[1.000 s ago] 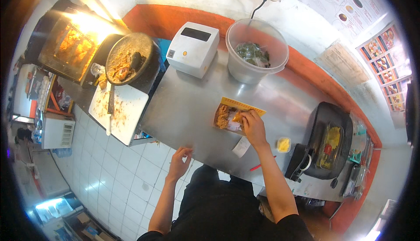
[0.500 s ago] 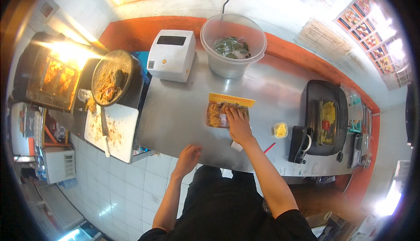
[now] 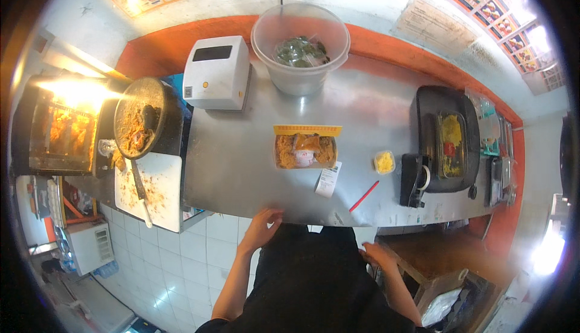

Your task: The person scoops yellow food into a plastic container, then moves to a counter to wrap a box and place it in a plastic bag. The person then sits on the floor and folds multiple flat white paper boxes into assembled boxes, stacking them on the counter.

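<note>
On the steel counter [image 3: 241, 179] stands a food box [image 3: 307, 163] with its yellow lid flap folded back. Inside are brown crumbed pieces, a glossy orange-brown piece and a small whitish packet with red marks [image 3: 304, 157]. Neither hand touches the box. My left hand [image 3: 261, 229] is by the counter's front edge, its fingers loosely bent and nothing seen in them. Lower down, beside my right hip, is my right hand [image 3: 379, 256]; its fingers are partly hidden against dark clothing. A printed paper slip [image 3: 327, 179] lies at the box's near right corner.
A red pen [image 3: 364, 196] and a small tub of yellow shreds [image 3: 383, 162] lie to the right, before a black tape dispenser [image 3: 414, 182]. Behind are a white printer [image 3: 214, 73] and a clear bucket [image 3: 300, 76]. A knife [image 3: 142, 194] rests on the white board [image 3: 163, 182].
My right hand has left the food box and drawn back to my hip, uncovering the contents and the paper slip. My left hand stays near the counter edge. The view has shifted slightly.
</note>
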Tool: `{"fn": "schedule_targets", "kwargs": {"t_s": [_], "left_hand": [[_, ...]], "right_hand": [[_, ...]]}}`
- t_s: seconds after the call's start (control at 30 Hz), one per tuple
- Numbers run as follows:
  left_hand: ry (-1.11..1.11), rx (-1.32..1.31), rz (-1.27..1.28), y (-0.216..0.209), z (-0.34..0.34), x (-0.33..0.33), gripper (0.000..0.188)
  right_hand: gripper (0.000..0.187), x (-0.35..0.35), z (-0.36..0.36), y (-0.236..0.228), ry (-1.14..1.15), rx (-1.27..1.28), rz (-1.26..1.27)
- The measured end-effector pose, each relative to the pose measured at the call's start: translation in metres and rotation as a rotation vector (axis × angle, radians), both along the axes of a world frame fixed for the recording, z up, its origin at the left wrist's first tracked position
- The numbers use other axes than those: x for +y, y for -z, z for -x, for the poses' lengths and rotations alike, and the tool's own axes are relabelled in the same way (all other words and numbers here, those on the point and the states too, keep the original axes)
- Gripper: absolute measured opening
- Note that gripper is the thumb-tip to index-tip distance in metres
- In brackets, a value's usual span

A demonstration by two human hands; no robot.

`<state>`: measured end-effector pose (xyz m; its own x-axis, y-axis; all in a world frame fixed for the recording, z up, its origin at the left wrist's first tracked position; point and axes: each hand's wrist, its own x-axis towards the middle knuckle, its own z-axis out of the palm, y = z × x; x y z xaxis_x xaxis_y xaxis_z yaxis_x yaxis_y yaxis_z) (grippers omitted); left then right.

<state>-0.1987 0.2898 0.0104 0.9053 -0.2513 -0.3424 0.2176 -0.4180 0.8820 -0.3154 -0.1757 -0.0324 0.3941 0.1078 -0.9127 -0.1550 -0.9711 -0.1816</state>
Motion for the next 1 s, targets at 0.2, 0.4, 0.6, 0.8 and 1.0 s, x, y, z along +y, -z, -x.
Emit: {"fn": "schedule_targets", "kwargs": {"t_s": [0.2,0.4,0.6,0.8,1.0], "left_hand": [[0.178,-0.220,-0.095,0.014,-0.039,-0.057,0.029],[0.453,-0.639,-0.178,0.033,-0.089,-0.101,0.045],[0.631,-0.694,-0.371,0.049,-0.092,-0.118,0.047],[0.638,-0.669,-0.272,0.061,-0.097,-0.107,0.049],[0.573,-0.670,-0.386,0.056,-0.084,-0.105,0.046]], "right_hand": [[0.048,-0.017,0.064,0.031,0.635,-0.019,-0.243],[0.029,0.019,-0.046,-0.042,0.363,-0.346,-0.102],[0.026,0.028,-0.136,-0.025,0.242,-1.006,-0.085],[0.025,0.014,-0.158,-0.024,-0.039,-0.914,-0.143],[0.028,0.058,-0.141,-0.009,0.734,-0.920,-0.304]]}}
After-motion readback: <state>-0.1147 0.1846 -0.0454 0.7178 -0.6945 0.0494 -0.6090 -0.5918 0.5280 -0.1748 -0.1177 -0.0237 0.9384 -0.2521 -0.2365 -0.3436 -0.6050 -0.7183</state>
